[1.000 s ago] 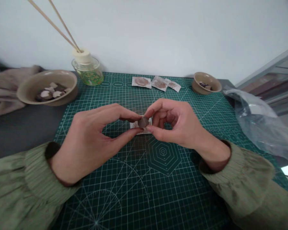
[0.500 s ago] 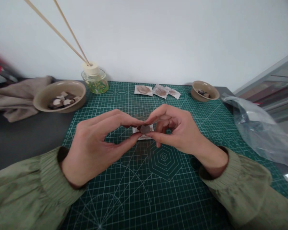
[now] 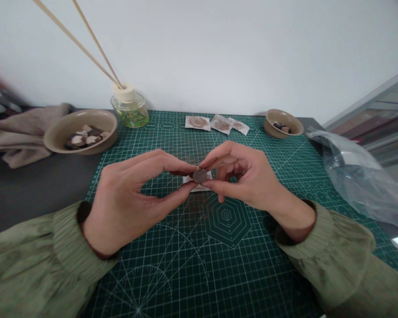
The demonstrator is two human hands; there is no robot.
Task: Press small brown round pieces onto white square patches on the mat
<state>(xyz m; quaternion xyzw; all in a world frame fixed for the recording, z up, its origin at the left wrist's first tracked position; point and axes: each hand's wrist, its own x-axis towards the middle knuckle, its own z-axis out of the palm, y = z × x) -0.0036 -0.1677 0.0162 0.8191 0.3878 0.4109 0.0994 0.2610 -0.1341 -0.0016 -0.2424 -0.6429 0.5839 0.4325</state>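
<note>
Right finger (image 3: 221, 197) lowered | left grip (image 3: 126, 192), right grip (image 3: 252, 177) pinching disc (image 3: 200, 176) | facing camera (axis unclear)

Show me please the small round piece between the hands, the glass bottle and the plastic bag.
Small round piece (image 3: 200, 176), head view: its front face.
Glass bottle (image 3: 134, 117), head view: its lower, green-patterned body.
Plastic bag (image 3: 355, 174), head view: its middle.

Head view, single: worn on the head, above the near side of the mat (image 3: 252, 274). Facing: forward and down, toward the wall (image 3: 199, 53). Range: close to left hand (image 3: 129, 196) and right hand (image 3: 248, 176), near mid-frame; wall farther off, across the top; sleeves (image 3: 29, 265) entering both lower corners.
</note>
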